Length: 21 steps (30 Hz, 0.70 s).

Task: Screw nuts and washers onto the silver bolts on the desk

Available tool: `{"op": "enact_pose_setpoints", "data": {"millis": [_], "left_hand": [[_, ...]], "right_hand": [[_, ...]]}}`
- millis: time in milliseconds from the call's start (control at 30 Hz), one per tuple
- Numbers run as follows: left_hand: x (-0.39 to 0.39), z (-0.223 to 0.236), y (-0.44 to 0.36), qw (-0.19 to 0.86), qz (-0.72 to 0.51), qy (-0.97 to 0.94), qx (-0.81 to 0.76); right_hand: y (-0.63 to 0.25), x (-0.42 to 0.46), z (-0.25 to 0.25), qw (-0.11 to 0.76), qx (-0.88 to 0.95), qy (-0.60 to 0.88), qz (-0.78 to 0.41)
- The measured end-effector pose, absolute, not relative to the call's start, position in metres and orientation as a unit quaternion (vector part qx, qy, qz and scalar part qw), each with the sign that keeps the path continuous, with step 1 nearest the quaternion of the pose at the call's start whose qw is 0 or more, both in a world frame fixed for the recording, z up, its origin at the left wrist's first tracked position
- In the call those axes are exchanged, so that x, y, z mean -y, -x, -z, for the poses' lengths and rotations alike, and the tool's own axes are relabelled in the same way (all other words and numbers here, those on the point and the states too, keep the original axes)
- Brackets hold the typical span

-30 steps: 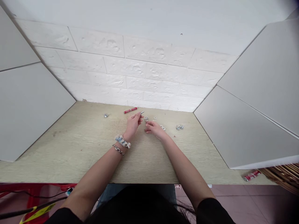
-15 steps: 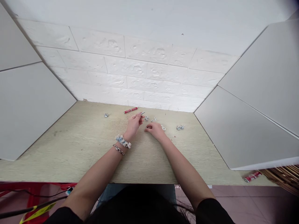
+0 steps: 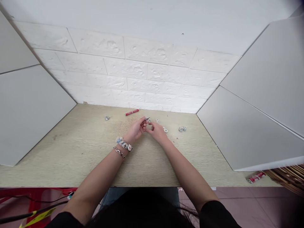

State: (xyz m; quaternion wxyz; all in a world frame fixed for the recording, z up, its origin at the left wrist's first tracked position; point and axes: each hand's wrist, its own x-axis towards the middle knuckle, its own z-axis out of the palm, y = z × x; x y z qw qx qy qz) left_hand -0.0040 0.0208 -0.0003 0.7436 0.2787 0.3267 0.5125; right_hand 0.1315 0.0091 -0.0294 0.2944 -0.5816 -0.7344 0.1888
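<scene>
At the left, a metal fastener [image 3: 107,117] is being carried by the tabletop [image 3: 71,148]. Next, red cylinders [image 3: 132,112] are being supported. A slim metal piece [image 3: 147,118] is being pinched by the left hand [image 3: 136,129], near the right hand [image 3: 158,131], whose fingers are being kept bent; whether anything is being gripped there cannot be told. Beyond, a washer [image 3: 165,129] and paired fasteners [image 3: 182,129] are being borne.

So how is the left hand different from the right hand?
The left hand has a scrunchie and chain bracelet at its wrist; the right hand has neither. The left hand, pinching a metal piece, points rightward; the right hand points leftward. Both hands are curled, close together.
</scene>
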Motion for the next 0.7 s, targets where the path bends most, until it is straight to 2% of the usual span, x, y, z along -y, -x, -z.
{"op": "enact_pose_setpoints", "data": {"millis": [167,267,400,700], "left_hand": [[-0.023,-0.001,0.007,0.769,-0.497,-0.267,-0.300],[-0.021,-0.001,0.006,0.785,-0.457,-0.278,-0.313],[-0.017,0.002,0.002,0.801,-0.421,-0.288,-0.314],[-0.019,0.009,0.001,0.800,-0.401,-0.298,-0.332]], "right_hand": [[-0.129,-0.007,0.026,0.454,0.678,0.516,-0.261],[-0.128,-0.007,0.021,0.512,0.617,0.513,-0.307],[-0.130,-0.005,0.014,0.511,0.606,0.507,-0.339],[-0.130,-0.001,0.008,0.446,0.616,0.566,-0.318]]}}
